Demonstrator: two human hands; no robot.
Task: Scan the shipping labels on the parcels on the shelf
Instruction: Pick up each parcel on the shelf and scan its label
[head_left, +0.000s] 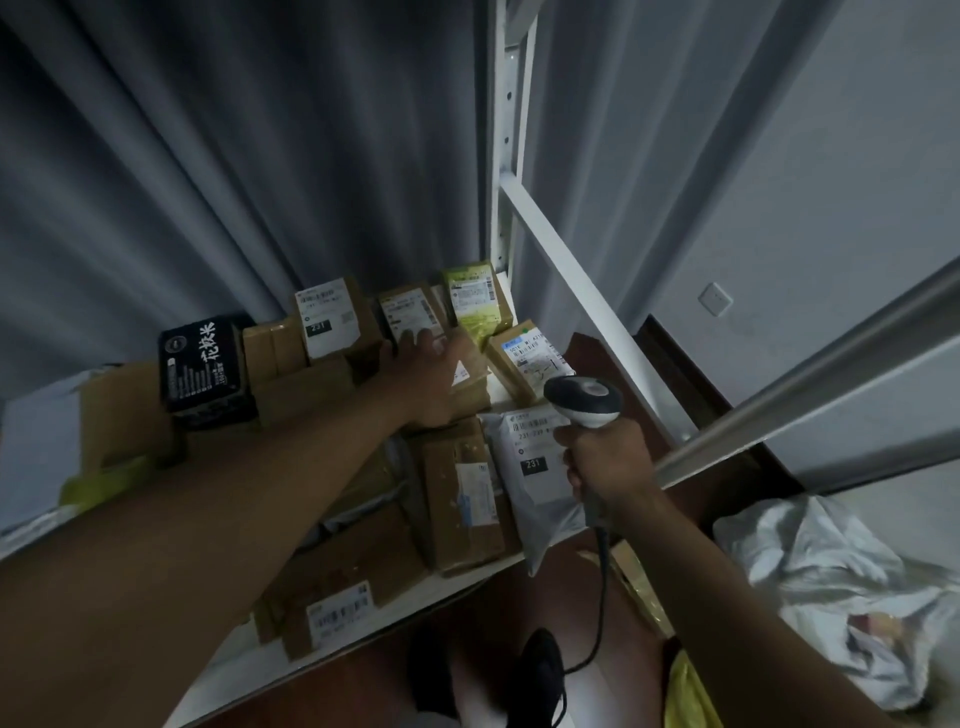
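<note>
dim room, grey curtain (234, 156) behind a white shelf (395, 605) crowded with parcels. left hand (434, 376) reaches to the back row, fingers stretched forward and resting on a brown box (410, 314) with a white label; blur hides whether they curl round its edge. to its left stands another brown box (332, 322), label marked 231; to its right a green-printed box (475, 301). a tilted box with a blue-cornered label (524, 361) lies just right of the hand. right hand (608, 462) is wrapped round the grip of a scanner (584, 400), head grey and white, held over a white mailer bag (535, 478) marked 231 at the shelf's front edge. the scanner's cable (602, 587) hangs toward the floor. a black box (202, 364) with white lettering sits at the left. crumpled plastic bags (841, 582) lie on the floor at right.
</note>
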